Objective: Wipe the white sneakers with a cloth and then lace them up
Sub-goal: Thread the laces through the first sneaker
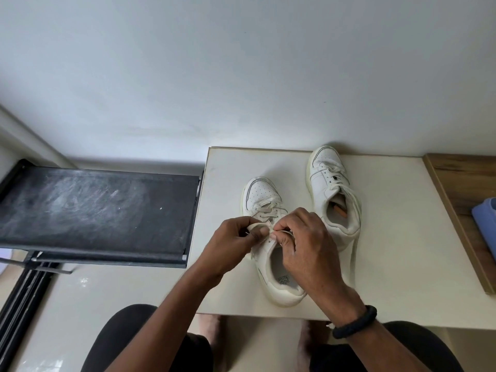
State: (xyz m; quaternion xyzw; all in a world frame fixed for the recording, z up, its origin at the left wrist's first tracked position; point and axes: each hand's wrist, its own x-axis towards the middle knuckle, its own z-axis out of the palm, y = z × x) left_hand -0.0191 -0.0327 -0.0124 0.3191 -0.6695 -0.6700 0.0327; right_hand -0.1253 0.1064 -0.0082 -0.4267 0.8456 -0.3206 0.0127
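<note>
Far left: dark rack shelf [94, 208], dusty, not in play. Left hand [236, 238] pinches a lace [256, 227] loop between thumb and fingers, grip clenched on it. Just right of it, right hand [300, 237] pinches the other lace end at the upper eyelets, grip also clenched on lace. Both work over the near sneaker [273, 253], which sits left-centre on the white table [402, 237], toe pointing far and slightly left, heel toward the person, long axis near-to-far. Far sneaker [332, 189] stands just right of it, sides almost touching, same axis, toe far, laces in but apparently untied, something orange inside. Blue item [485, 224] at right edge on a wood surface, possibly the cloth, cannot tell. Judged step: tying the near sneaker. Risks: loop slips out of the pinch if tension drops; uneven pull could leave a loose knot or drag the unpinned shoe toward the near table edge.
</note>
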